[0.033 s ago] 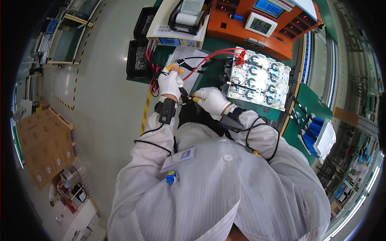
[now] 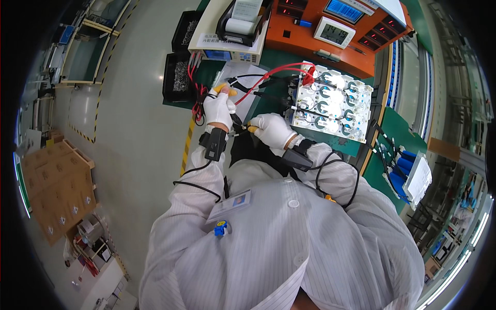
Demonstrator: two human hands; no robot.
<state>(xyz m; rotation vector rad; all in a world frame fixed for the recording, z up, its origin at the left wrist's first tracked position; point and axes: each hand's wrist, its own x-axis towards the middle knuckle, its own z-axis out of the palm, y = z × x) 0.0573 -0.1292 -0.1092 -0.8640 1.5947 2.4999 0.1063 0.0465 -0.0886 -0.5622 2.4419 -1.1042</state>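
My left hand (image 2: 218, 108), in a white glove, grips a yellow-handled probe (image 2: 226, 89) with a cable running from it. My right hand (image 2: 273, 130), also gloved, holds a second yellow-tipped probe (image 2: 251, 126) just left of a white tray (image 2: 330, 106) filled with several round silver and black parts. Both hands hover over the green bench mat (image 2: 268, 98), a short gap apart. A red lead (image 2: 274, 70) and black leads run from the left hand's side to the tray's near left corner. Black devices are strapped to both wrists.
An orange test unit (image 2: 310, 36) with small screens stands behind the tray. A white printer (image 2: 240, 20) sits on a grey box at the back left. Two black bins (image 2: 178, 77) of small metal parts lie left of the mat. Blue parts (image 2: 405, 178) rest on the right bench.
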